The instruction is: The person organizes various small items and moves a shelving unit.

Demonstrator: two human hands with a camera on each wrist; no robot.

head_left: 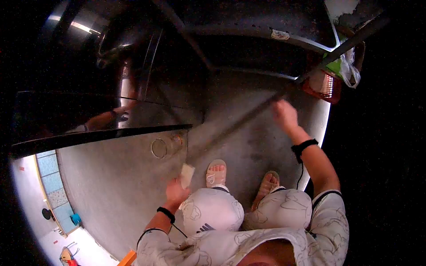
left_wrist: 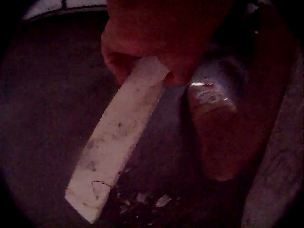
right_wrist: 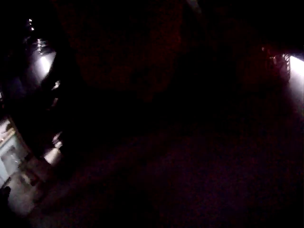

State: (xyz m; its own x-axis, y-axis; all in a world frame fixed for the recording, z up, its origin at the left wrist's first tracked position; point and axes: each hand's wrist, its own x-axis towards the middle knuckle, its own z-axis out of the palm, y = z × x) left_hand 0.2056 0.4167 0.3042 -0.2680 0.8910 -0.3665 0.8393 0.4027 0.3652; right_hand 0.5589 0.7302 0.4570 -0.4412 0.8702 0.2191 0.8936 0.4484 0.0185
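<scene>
My left hand (head_left: 177,191) grips one end of a flat, pale strip (left_wrist: 116,137), its face smudged and a crack line near the far end. In the left wrist view the strip slants down and left from the fist. In the head view the pale strip (head_left: 187,175) stands up beside my left knee. My right hand (head_left: 285,114) is blurred, stretched forward over the grey floor, near a dark diagonal band. Its wrist view is almost black, so I cannot tell whether it holds anything.
A red basket (head_left: 326,91) with a plastic bag (head_left: 350,71) stands at the far right. A round, clear jar-like thing (head_left: 159,148) lies left of my feet, by a dark panel's edge (head_left: 102,139). Small pale fragments (left_wrist: 163,200) lie on the floor. A sandalled foot (head_left: 216,173) is near the strip.
</scene>
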